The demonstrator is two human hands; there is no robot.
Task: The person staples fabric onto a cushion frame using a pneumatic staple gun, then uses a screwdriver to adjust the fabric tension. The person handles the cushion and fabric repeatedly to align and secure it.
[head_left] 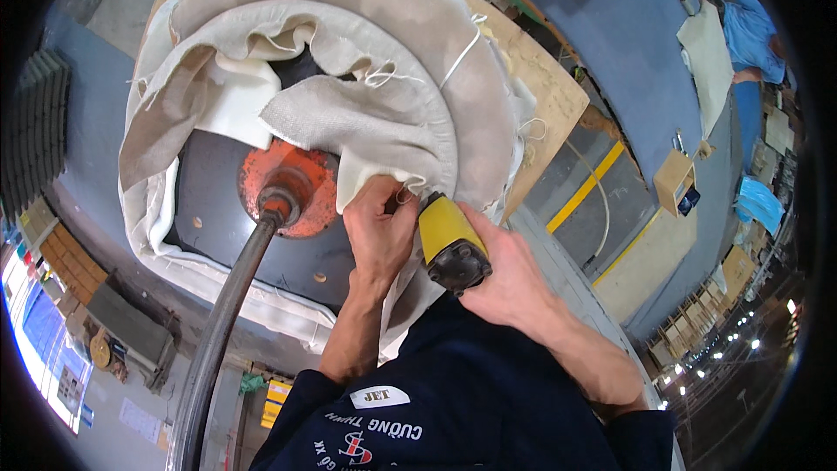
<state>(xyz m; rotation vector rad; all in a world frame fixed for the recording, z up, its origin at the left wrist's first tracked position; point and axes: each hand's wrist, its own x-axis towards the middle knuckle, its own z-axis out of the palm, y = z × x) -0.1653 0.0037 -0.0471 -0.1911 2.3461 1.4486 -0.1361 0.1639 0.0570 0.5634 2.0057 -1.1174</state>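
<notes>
A round upholstered seat piece in beige-grey fabric [432, 44] lies in front of me, its loose fabric edge [349, 122] gathered in folds around a dark flat panel [209, 209]. White lining shows under the folds. My left hand [380, 228] pinches the fabric edge and its white lining, close to some loose cord. In my right hand [510, 275] is a yellow and black air stapler [449, 235], its nose against or very near the fabric beside my left fingers. The exact contact is hidden. A worn orange disc [301, 183] on a metal rod [231, 305] stands over the panel.
A plywood board [549, 96] lies under the upholstered piece. To the right are a blue-grey surface [602, 26], a floor with yellow stripes [593, 183] and a cardboard box [673, 181]. Another person in blue [754, 39] handles pale fabric at upper right. Stacked grey pieces [35, 131] stand at left.
</notes>
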